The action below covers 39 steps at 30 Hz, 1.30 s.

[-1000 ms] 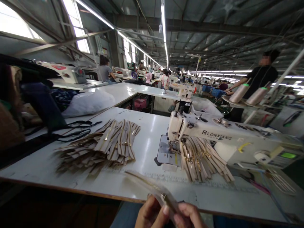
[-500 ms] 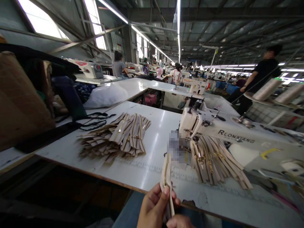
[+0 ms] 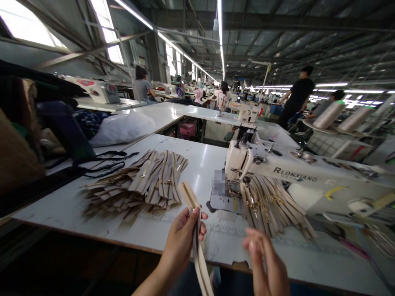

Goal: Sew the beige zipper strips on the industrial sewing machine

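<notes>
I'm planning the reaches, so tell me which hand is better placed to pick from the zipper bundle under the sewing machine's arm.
Probably the right. The right hand appears empty and is nearer the zipper bundle; the left hand is pinching a zipper strip.

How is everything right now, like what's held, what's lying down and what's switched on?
Left hand: closed on the zipper.
Zipper: held, lower end hanging down.
Right hand: off the zipper, blurred, seems empty.
Big zipper pile: lying spread on the table.
Zippers by the machine: lying in a bunch.
Sewing machine: can't tell if on.
Ceiling lights: on.
</notes>
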Motion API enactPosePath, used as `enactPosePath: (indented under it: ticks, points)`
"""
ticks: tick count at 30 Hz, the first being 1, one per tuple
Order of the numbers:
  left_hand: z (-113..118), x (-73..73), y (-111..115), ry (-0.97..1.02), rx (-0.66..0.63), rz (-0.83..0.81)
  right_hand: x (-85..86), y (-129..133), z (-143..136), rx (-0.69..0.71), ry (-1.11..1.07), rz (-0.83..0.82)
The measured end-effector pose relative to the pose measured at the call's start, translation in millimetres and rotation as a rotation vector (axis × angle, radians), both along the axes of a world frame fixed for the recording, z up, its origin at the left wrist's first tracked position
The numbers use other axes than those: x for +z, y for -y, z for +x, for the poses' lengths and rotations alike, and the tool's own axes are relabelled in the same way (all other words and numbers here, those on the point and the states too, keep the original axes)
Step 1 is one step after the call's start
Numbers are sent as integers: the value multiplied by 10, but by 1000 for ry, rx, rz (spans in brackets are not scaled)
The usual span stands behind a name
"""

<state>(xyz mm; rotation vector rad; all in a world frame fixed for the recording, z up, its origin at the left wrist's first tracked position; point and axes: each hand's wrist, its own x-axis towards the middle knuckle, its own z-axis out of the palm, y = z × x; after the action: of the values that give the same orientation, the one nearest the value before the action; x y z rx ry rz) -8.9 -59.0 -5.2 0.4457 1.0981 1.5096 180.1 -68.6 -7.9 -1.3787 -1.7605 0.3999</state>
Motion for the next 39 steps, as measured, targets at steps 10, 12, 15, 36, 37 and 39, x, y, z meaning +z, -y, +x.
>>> enactPosePath:
  ticks: [10, 12, 15, 36, 37, 39]
  points:
    - [234, -318, -245, -60, -42, 14, -14, -1777, 12, -11, 718, -90]
    - [227, -337, -239, -88, -61, 12, -60, -1767, 54, -26, 715, -122]
    - [207, -332, -232, -108, -78, 17, -94, -1644, 222, -52, 712, -145]
    - [197, -355, -241, -99, -101, 30, 122, -999, 1280, -675, 737, -310]
    - [201, -345, -238, -93, -92, 28, 108, -979, 1201, -679, 735, -304]
    - [204, -327, -232, -88, -76, 24, 65, -950, 1021, -640, 730, -297]
